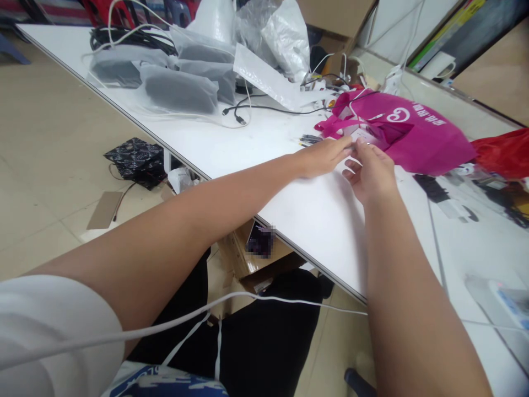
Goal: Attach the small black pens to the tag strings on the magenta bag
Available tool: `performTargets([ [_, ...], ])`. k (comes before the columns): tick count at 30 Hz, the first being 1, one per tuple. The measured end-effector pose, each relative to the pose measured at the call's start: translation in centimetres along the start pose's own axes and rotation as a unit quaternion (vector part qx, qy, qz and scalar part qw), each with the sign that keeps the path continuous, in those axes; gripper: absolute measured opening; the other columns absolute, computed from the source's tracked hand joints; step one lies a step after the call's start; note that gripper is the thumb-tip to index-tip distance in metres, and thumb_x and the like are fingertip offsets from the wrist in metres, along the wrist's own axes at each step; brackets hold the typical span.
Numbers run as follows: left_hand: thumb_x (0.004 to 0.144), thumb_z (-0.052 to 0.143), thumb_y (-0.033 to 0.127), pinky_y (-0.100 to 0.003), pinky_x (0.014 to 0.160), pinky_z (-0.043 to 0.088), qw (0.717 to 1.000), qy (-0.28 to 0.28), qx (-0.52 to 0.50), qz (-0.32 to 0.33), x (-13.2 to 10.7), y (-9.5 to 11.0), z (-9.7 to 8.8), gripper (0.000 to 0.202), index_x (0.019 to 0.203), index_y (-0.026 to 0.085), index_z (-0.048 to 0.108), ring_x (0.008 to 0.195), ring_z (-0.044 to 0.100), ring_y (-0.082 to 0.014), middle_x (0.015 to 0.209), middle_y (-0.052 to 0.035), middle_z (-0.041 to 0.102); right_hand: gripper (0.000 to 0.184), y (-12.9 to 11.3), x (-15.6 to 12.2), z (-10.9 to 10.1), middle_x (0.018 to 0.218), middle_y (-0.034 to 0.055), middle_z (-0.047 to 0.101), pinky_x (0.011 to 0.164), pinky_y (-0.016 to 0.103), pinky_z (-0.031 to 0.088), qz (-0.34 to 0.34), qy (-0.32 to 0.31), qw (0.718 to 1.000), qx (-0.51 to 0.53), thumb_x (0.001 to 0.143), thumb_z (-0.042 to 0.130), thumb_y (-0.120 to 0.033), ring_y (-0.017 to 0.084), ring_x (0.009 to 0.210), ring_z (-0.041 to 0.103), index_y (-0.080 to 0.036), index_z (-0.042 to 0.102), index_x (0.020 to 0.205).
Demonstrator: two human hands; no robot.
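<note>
Both hands meet over the white table [318, 215], just in front of a magenta bag [430, 138] with white print. My left hand [324, 157] lies low over the tabletop, its fingers pressed together and pointing right. My right hand [372, 171] comes in from the right, thumb and forefinger pinched close to the left fingertips. Whatever sits between the fingertips is too small and too covered to name. A few thin dark pen-like sticks [311, 139] lie just beyond the left hand.
Grey items in frosted bags [179, 91], a coil of black cable [128, 38] and crumpled white plastic [287, 36] crowd the table's far left. Black cables [273, 110] run across the middle. A red bag [504, 154] is at right. A white cord [231, 298] crosses above my lap.
</note>
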State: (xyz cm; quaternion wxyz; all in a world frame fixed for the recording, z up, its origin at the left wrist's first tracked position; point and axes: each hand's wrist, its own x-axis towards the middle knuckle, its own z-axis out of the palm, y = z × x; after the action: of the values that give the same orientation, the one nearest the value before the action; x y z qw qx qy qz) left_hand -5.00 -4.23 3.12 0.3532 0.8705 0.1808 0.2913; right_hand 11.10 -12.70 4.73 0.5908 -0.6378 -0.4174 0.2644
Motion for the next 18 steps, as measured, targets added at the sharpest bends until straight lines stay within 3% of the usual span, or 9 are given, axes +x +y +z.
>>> performTargets([
  [4, 0.133, 0.048, 0.028, -0.048, 0.134, 0.055, 1.0, 0.012, 0.008, -0.009, 0.04, 0.04, 0.02, 0.028, 0.146, 0.026, 0.073, 0.142, 0.076, -0.0304, 0.145, -0.0108, 0.086, 0.056, -0.26, -0.17, 0.06, 0.088, 0.0004, 0.068, 0.061, 0.033, 0.055, -0.004, -0.006, 1.0, -0.008, 0.102, 0.105, -0.068, 0.022, 0.081, 0.068, -0.032, 0.063, 0.089],
  [7, 0.132, 0.051, 0.027, -0.045, 0.132, 0.055, 1.0, 0.009, 0.009, 0.01, -0.08, 0.15, 0.02, 0.024, 0.143, 0.023, 0.072, 0.144, 0.077, -0.0301, 0.152, -0.0144, 0.085, 0.062, -0.16, -0.11, 0.1, 0.081, -0.0009, 0.061, 0.057, 0.03, 0.053, 0.003, 0.003, 1.0, -0.014, 0.104, 0.104, -0.069, 0.021, 0.078, 0.065, -0.031, 0.059, 0.085],
  [10, 0.135, 0.048, 0.032, -0.044, 0.129, 0.055, 1.0, 0.0, 0.018, 0.004, -0.02, 0.29, 0.05, 0.029, 0.134, 0.02, 0.074, 0.137, 0.077, -0.029, 0.143, -0.0155, 0.086, 0.064, -0.05, -0.06, 0.17, 0.08, -0.0012, 0.059, 0.056, 0.028, 0.052, 0.007, 0.015, 1.0, -0.01, 0.106, 0.103, -0.069, 0.02, 0.077, 0.066, -0.031, 0.058, 0.083],
  [14, 0.136, 0.045, 0.033, -0.046, 0.128, 0.056, 1.0, 0.016, -0.018, 0.003, 0.34, 0.38, 0.32, 0.034, 0.132, 0.021, 0.076, 0.133, 0.076, -0.0285, 0.138, -0.0135, 0.086, 0.056, -0.17, -0.28, 0.27, 0.087, -0.0008, 0.067, 0.064, 0.031, 0.056, -0.009, 0.002, 1.0, 0.012, 0.102, 0.105, -0.068, 0.021, 0.085, 0.072, -0.031, 0.065, 0.089],
  [18, 0.137, 0.047, 0.043, -0.049, 0.128, 0.057, 0.997, 0.041, -0.067, -0.003, 0.62, 0.39, 0.64, 0.036, 0.13, 0.024, 0.077, 0.131, 0.075, -0.0301, 0.133, -0.0129, 0.089, 0.046, -0.68, -0.64, 0.29, 0.09, 0.0006, 0.07, 0.07, 0.033, 0.057, -0.067, 0.007, 0.998, 0.003, 0.106, 0.098, -0.061, 0.022, 0.09, 0.072, -0.031, 0.068, 0.088],
])
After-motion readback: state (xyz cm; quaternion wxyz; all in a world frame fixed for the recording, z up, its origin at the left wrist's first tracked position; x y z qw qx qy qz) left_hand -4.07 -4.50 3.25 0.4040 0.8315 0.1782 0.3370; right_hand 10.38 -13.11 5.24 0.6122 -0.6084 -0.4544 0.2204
